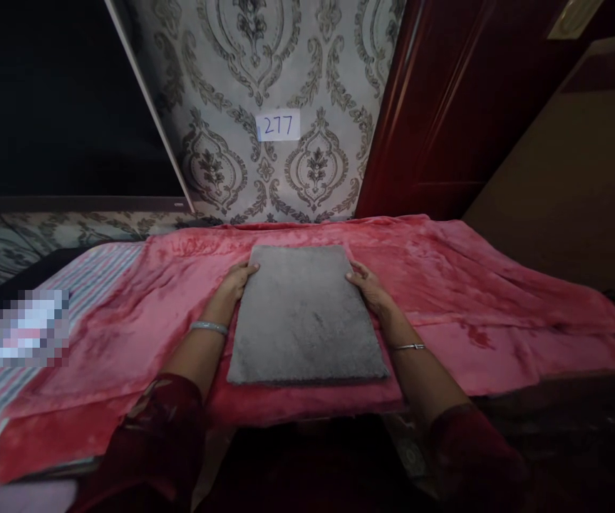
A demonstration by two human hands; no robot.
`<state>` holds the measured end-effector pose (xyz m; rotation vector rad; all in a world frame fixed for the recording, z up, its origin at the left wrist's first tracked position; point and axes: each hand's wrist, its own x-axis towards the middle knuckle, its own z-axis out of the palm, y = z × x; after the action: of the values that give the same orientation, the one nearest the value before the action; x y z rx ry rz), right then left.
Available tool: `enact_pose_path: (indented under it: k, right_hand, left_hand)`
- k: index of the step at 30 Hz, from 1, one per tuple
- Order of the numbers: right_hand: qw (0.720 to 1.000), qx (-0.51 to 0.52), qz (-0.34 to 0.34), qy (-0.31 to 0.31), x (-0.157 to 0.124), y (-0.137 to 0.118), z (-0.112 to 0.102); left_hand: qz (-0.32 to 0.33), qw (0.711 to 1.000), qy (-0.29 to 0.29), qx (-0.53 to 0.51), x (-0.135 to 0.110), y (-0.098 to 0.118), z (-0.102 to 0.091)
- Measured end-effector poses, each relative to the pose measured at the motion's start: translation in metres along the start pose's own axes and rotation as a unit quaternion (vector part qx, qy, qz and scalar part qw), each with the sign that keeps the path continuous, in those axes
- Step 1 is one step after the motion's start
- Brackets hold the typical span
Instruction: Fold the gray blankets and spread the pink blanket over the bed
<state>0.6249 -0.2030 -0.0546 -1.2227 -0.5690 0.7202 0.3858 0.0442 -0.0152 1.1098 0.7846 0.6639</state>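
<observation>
A flat, rectangular grey plush pad lies in the middle of the pink-red blanket. My left hand grips its left edge near the far corner, thumb on top. On the opposite side, my right hand has the right edge, with the thumb also on the upper face. The fingers beneath the pad are partly hidden. Whether the pad is one piece or folded cloth I cannot tell.
A striped cloth shows at the left, with a blurred-out item on it. Behind stands a patterned wall with a paper label reading 277. A large dark screen is at the left, a dark red wooden panel at the right.
</observation>
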Motion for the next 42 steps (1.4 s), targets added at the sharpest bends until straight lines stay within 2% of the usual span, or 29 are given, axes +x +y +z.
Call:
enact_pose_path:
  k: [3,7,9,11,12,13,15,16,17,18,20,22,26,30,33,35,36,39,42]
  right_hand:
    - [1.000,-0.008,-0.005,-0.007,0.001,0.001,-0.001]
    - [1.000,-0.003,-0.001,-0.009,-0.001,0.001,0.000]
    - [1.000,0.005,0.003,-0.010,-0.002,0.000,0.001]
    - [1.000,0.008,0.002,-0.012,-0.003,-0.002,0.002]
    - [1.000,0.007,0.000,-0.012,-0.004,-0.002,0.003]
    - [1.000,0.005,-0.002,-0.011,-0.004,-0.003,0.003]
    - [1.000,0.000,-0.004,-0.008,-0.005,-0.003,0.003]
    - [1.000,-0.002,-0.004,-0.007,-0.005,-0.004,0.003]
    - [1.000,-0.004,-0.004,-0.007,-0.006,-0.004,0.003]
    - [1.000,-0.005,-0.003,-0.008,-0.006,-0.004,0.004]
    - [1.000,-0.005,-0.002,-0.009,-0.007,-0.003,0.004]
    - [1.000,-0.002,-0.003,-0.009,-0.007,-0.003,0.005]
    - [1.000,-0.001,-0.004,-0.010,-0.006,-0.002,0.005]
    - [0.999,-0.033,-0.012,-0.011,-0.003,0.003,0.003]
    - [0.993,-0.112,-0.047,0.012,0.000,0.004,0.003]
    - [0.969,-0.216,-0.115,0.044,-0.001,-0.001,0.008]
    - [0.945,-0.283,-0.157,0.053,-0.003,-0.005,0.012]
    - [0.832,-0.493,-0.254,0.016,-0.015,-0.019,0.031]
    - [0.717,-0.639,-0.257,-0.102,-0.033,-0.026,0.054]
  left_hand:
    - [0.004,0.999,0.010,0.046,-0.004,0.002,0.003]
    - [0.041,0.994,0.031,0.100,-0.010,0.006,0.008]
    - [0.077,0.988,0.059,0.120,-0.017,0.009,0.012]
    - [0.152,0.971,0.067,0.171,-0.029,0.011,0.018]
    - [0.206,0.950,0.044,0.230,-0.037,0.010,0.021]
    - [0.260,0.914,0.000,0.311,-0.045,0.007,0.025]
    - [0.329,0.797,-0.119,0.492,-0.062,-0.001,0.031]
    - [0.337,0.735,-0.166,0.564,-0.069,-0.006,0.034]
    - [0.330,0.690,-0.194,0.614,-0.076,-0.011,0.035]
    - [0.321,0.658,-0.206,0.649,-0.081,-0.015,0.036]
    - [0.308,0.621,-0.206,0.691,-0.086,-0.021,0.035]
    - [0.300,0.604,-0.207,0.709,-0.087,-0.023,0.032]
    - [0.283,0.598,-0.209,0.720,-0.096,-0.023,0.023]
    - [0.283,0.604,-0.231,0.709,-0.128,-0.029,0.015]
    - [0.301,0.601,-0.273,0.689,-0.156,-0.033,0.012]
    - [0.307,0.601,-0.290,0.678,-0.170,-0.033,0.011]
    - [0.308,0.604,-0.288,0.677,-0.175,-0.033,0.011]
    - [0.310,0.613,-0.259,0.679,-0.182,-0.035,0.012]
    - [0.319,0.611,-0.246,0.681,-0.182,-0.042,0.014]
